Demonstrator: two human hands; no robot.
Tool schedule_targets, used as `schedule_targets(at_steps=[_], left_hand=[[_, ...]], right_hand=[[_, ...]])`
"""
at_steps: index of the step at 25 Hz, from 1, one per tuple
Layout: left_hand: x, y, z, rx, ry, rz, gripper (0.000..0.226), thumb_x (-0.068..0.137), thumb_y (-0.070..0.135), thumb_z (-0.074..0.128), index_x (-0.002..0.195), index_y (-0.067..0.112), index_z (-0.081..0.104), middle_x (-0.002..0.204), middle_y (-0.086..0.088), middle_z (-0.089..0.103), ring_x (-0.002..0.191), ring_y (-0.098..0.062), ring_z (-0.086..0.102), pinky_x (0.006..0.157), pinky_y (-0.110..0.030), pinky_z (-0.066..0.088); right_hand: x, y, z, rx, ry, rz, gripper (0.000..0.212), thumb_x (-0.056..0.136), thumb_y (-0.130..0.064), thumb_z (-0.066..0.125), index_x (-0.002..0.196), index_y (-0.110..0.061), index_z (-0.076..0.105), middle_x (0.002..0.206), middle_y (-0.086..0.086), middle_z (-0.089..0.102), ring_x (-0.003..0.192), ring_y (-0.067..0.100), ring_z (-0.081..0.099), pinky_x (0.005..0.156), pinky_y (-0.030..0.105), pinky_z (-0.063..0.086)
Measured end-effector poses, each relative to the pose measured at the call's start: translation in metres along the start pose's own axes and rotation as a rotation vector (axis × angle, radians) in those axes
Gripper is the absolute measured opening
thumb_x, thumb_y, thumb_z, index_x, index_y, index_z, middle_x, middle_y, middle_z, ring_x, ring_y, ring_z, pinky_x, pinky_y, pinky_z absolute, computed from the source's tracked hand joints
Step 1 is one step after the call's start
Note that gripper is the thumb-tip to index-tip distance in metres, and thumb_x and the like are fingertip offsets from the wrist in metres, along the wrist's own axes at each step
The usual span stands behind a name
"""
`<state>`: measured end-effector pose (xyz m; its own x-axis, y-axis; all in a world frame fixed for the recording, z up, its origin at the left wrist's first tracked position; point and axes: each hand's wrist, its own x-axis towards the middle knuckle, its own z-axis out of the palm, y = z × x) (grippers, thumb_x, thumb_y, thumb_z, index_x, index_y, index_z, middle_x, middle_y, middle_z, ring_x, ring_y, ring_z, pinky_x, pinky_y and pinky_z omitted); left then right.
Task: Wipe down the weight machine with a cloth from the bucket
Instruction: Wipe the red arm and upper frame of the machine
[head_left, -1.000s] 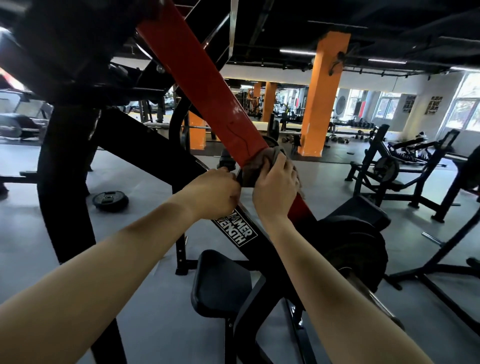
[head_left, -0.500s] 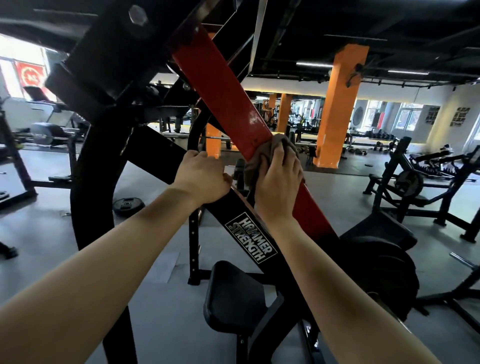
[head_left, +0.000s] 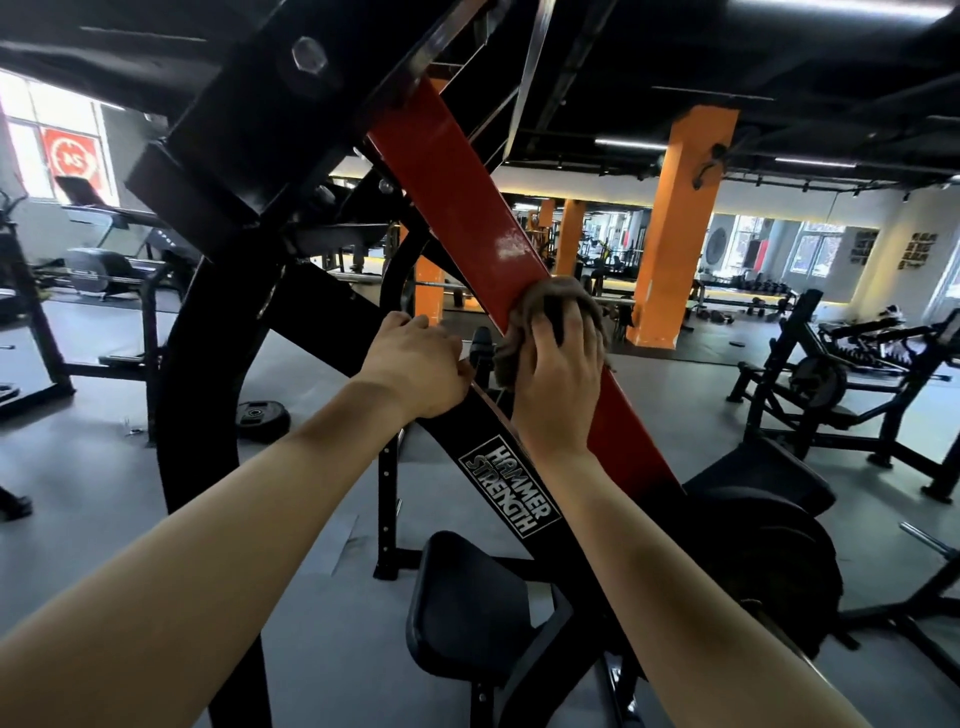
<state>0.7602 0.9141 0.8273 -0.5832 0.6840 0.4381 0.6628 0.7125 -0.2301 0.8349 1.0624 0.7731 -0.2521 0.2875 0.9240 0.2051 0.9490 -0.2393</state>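
Left hand (head_left: 421, 369): fingers curled over the upper edge of the black beam (head_left: 511, 486), gripping it. A weight plate (head_left: 260, 415) lay on the floor well to the left of this hand. The seat pad (head_left: 467, 608) sat below and between the forearms.

Right hand (head_left: 558, 374): just beside the left, not touching it. It was clamped on the bunched brown cloth (head_left: 550, 293) and pressed it against the red bar (head_left: 457, 197). The cloth showed above the fingertips and at the hand's left edge.

Compared with 1.0 s before: the right hand and cloth sat higher up the red bar, farther from the beam's label. The left hand's grip was unchanged.
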Motion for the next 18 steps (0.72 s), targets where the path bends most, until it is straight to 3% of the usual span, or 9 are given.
schedule_targets(at_steps=[3, 7, 8, 12, 18], left_hand=[[-0.002, 0.000, -0.002, -0.001, -0.007, 0.001, 0.047, 0.103, 0.046, 0.029, 0.122, 0.021, 0.065, 0.122, -0.002, 0.063, 0.123, -0.023, 0.050, 0.112, -0.041, 0.027], [-0.003, 0.001, -0.003, 0.012, -0.015, 0.011, 0.049, 0.104, 0.046, 0.027, 0.126, 0.021, 0.063, 0.125, -0.002, 0.063, 0.125, -0.024, 0.049, 0.113, -0.041, 0.025], [-0.003, 0.001, -0.002, 0.018, -0.023, 0.011, 0.050, 0.104, 0.047, 0.026, 0.127, 0.021, 0.062, 0.126, -0.002, 0.062, 0.126, -0.024, 0.049, 0.114, -0.041, 0.025], [-0.003, 0.000, -0.001, 0.022, -0.026, 0.017, 0.051, 0.103, 0.047, 0.025, 0.127, 0.021, 0.062, 0.127, -0.003, 0.062, 0.127, -0.024, 0.048, 0.115, -0.042, 0.025], [-0.004, 0.000, 0.001, 0.025, 0.016, 0.034, 0.050, 0.104, 0.048, 0.026, 0.123, 0.020, 0.061, 0.125, -0.003, 0.061, 0.125, -0.024, 0.048, 0.112, -0.041, 0.027]], right_hand=[[-0.016, 0.027, -0.011, -0.049, -0.012, -0.180, 0.034, 0.109, -0.023, 0.048, 0.138, -0.011, 0.061, 0.152, 0.014, 0.048, 0.141, 0.035, 0.044, 0.117, 0.051, 0.038], [0.001, 0.005, -0.012, 0.024, 0.043, 0.034, 0.034, 0.107, -0.026, 0.046, 0.129, -0.010, 0.065, 0.147, 0.011, 0.055, 0.135, 0.035, 0.051, 0.111, 0.050, 0.045], [0.004, -0.001, -0.010, 0.023, 0.037, 0.014, 0.033, 0.106, -0.026, 0.048, 0.127, -0.010, 0.067, 0.146, 0.011, 0.055, 0.136, 0.035, 0.050, 0.113, 0.050, 0.043], [-0.009, 0.015, -0.011, -0.053, -0.025, -0.318, 0.032, 0.105, -0.022, 0.052, 0.132, -0.014, 0.066, 0.146, 0.007, 0.056, 0.136, 0.034, 0.048, 0.113, 0.048, 0.041], [0.021, -0.008, -0.016, -0.164, -0.150, -0.476, 0.045, 0.098, -0.024, 0.058, 0.143, -0.022, 0.058, 0.152, 0.003, 0.048, 0.143, 0.033, 0.039, 0.121, 0.044, 0.031]])
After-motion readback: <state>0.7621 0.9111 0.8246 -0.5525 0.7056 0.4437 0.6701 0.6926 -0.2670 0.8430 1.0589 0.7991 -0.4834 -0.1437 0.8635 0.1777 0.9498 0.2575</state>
